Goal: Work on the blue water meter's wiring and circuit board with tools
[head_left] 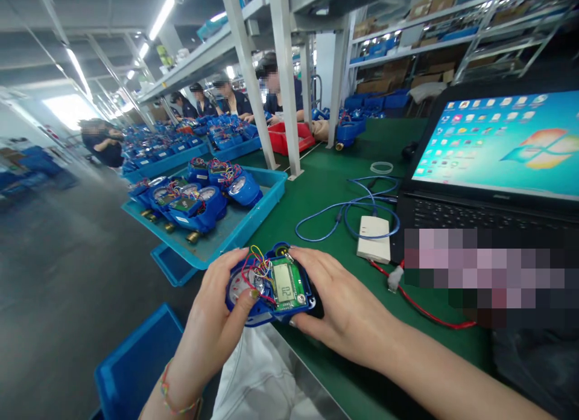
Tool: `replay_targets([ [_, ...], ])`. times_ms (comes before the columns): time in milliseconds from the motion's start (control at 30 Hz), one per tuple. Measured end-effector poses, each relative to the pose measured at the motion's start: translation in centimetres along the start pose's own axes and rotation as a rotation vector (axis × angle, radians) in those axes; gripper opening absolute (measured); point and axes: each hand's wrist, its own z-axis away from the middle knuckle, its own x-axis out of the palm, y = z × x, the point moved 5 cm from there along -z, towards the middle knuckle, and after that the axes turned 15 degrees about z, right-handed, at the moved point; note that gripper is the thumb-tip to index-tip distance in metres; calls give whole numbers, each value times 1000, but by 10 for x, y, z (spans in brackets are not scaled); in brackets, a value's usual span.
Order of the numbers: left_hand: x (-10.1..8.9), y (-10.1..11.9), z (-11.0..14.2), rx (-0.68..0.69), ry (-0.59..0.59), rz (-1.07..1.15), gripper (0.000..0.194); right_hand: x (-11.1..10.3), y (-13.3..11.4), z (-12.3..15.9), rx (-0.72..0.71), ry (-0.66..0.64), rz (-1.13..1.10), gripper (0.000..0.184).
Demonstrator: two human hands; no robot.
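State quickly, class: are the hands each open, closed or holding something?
Left hand: holding the blue meter near its dial.
Right hand: holding the same meter near its display.

Between my left fingers (pixel 241 309) and right fingers (pixel 312 266) is the meter (pixel 284 284). Ahead to my left, a tray (pixel 245 219) holds more meters (pixel 192 210); to my right, a laptop (pixel 497 148) sits on the counter (pixel 316 194), with a box (pixel 373 245) and a cable (pixel 338 216) just left of it.

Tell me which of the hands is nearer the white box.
Right. The right hand is left of the white box, nearer the camera; the left hand lies farther left.
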Motion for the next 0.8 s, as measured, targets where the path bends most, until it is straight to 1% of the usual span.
replay_targets([
  [67,3,-7,0,-24,-64,44,38,1,3,0,-3,-24,-20,77],
  [200,4,-13,0,24,-106,105,36,-2,11,-3,31,-72,-135,75],
  [367,2,-12,-2,32,-156,191,39,-6,24,-14,189,-102,-338,72],
  [467,-1,-9,-5,8,-145,221,43,-2,29,-20,272,-124,-543,70],
  [533,-2,-8,-7,-19,-126,219,42,4,33,-23,318,-124,-694,70],
  [600,-2,-7,-11,-48,-111,207,40,9,36,-25,357,-113,-796,70],
  [667,-2,-7,-16,-67,-101,198,37,12,39,-25,369,-102,-832,68],
  [800,0,-8,-25,-89,-85,186,28,14,38,-23,339,-104,-824,65],
])
